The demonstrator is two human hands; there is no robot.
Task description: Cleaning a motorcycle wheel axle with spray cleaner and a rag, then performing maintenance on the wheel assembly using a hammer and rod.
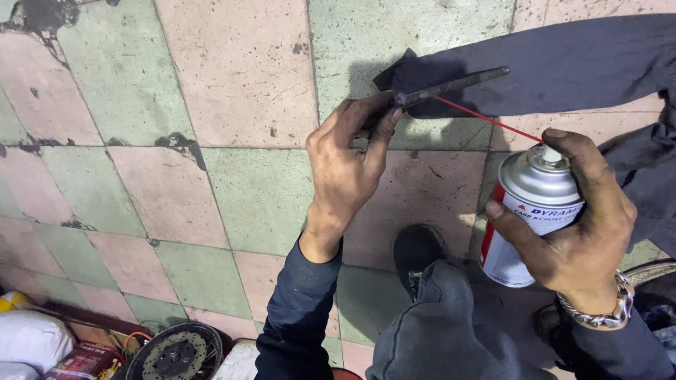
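My left hand (pixel 348 165) pinches one end of a dark metal rod (pixel 454 86) and holds it out level above the tiled floor. My right hand (pixel 581 229) is wrapped around a white and red spray can (pixel 524 225) with a silver top, forefinger resting on the nozzle. A thin red straw (pixel 489 120) runs from the nozzle up toward the rod near my left fingertips. Both hands are smeared with dark grease. A metal chain bracelet (pixel 605 309) sits on my right wrist.
A dark cloth (pixel 563 67) lies on the pink and green floor tiles (pixel 232 84) beyond the rod. My knee and black shoe (pixel 415 250) are below. A round metal disc (pixel 176 352) and packets lie at the lower left.
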